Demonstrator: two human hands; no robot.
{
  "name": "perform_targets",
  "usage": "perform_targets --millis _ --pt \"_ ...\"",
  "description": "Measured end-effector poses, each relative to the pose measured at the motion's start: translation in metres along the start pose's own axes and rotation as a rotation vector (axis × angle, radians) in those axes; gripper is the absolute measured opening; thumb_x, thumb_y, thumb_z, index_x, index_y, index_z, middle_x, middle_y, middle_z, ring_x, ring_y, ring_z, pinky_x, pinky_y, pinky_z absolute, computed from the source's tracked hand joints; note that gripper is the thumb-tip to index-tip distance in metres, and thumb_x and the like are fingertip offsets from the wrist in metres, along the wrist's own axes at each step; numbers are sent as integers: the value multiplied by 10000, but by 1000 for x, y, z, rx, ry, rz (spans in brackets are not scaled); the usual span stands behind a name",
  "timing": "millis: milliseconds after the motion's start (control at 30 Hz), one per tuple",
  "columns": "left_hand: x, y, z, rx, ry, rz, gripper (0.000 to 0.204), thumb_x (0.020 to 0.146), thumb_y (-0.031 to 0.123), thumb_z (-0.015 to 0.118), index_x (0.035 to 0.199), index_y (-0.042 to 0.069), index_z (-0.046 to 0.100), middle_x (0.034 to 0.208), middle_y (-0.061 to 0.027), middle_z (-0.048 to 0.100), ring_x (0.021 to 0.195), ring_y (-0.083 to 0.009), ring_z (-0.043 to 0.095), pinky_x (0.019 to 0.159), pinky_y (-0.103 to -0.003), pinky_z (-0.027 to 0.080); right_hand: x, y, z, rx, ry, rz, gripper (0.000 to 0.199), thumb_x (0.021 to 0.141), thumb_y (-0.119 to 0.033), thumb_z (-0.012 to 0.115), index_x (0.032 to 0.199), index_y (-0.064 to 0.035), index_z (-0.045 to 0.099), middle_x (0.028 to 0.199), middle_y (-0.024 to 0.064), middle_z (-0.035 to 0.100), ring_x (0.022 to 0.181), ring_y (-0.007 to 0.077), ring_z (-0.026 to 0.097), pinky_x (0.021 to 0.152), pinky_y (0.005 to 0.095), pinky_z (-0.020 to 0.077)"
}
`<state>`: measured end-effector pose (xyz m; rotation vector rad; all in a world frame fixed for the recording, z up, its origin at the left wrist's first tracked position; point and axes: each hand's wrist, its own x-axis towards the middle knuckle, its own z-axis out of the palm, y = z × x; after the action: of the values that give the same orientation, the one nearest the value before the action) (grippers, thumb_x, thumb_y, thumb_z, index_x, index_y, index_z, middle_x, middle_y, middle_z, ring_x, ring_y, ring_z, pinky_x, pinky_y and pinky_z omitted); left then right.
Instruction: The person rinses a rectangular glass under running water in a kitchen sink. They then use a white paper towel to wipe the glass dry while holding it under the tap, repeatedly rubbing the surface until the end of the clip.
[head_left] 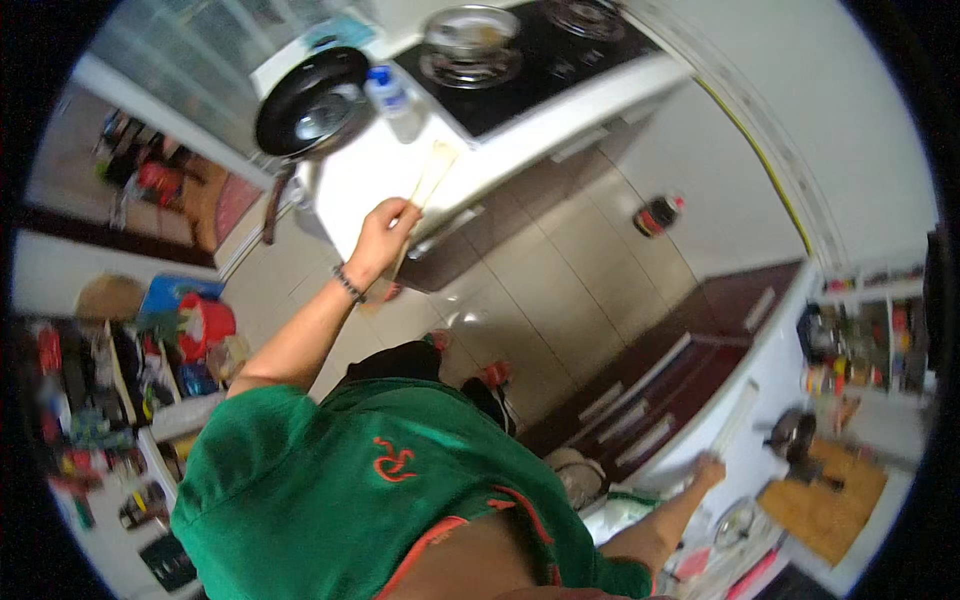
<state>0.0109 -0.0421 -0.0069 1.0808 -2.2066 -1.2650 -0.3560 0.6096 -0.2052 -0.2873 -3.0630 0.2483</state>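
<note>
My left hand (385,237), with a dark beaded bracelet at the wrist, is closed around a pale wooden spatula (434,170). The spatula's broad end points toward the stove, over the front of the white counter (345,195). Beside it stands a clear bottle with a blue cap (392,103). A black frying pan (315,103) lies on the counter's left end, its handle jutting past the edge. On the right, my right hand (709,470) is over another white worktop, near a long pale strip (738,418); blur hides whether the fingers hold it.
A metal pot (470,32) sits on the black gas stove (545,65). A dark bottle with a red cap (658,215) stands on the tiled floor. Near my right hand are a wooden cutting board (830,500) and a dark pan (792,435). Crowded shelves flank a red bucket (207,325).
</note>
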Motion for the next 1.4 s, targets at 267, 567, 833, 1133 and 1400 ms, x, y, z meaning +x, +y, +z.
perform_targets --millis 267,567,833,1133,1400 --pt "178 22 -61 312 552 546 181 786 286 635 856 132 699 1248 -245 448 1221 -366 344 1039 -451 219 -113 13 -84 536 69 389 311 624 -187 767 660 32 549 647 114 584 520 165 490 460 299 428" --pt "288 -1 -54 68 177 597 153 812 149 636 906 48 702 827 -76 672 719 -142 585 714 -259 468 -262 -173 -184 489 389 79 409 658 -29 695 1053 -9 592 918 112 513 785 200 559 666 301 496" --pt "285 -22 -39 -57 284 551 201 859 103 567 1004 -3 659 1001 -118 589 865 -166 577 825 -267 463 -355 -221 -246 413 494 -5 429 638 5 674 1055 -23 580 911 112 487 801 223 531 716 311 468" --pt "143 53 -40 -66 138 837 187 876 120 570 1022 60 670 1055 -123 531 995 -194 498 872 -290 435 -457 -165 -264 457 471 121 430 632 15 672 1051 -19 580 915 105 476 821 217 534 723 304 464" --pt "-77 113 13 -504 -366 890 219 897 77 527 1073 -8 626 1184 -87 509 1064 -163 490 919 -296 409 -638 -7 -257 424 315 390 371 603 -16 673 964 12 592 807 99 486 705 208 515 636 306 443"
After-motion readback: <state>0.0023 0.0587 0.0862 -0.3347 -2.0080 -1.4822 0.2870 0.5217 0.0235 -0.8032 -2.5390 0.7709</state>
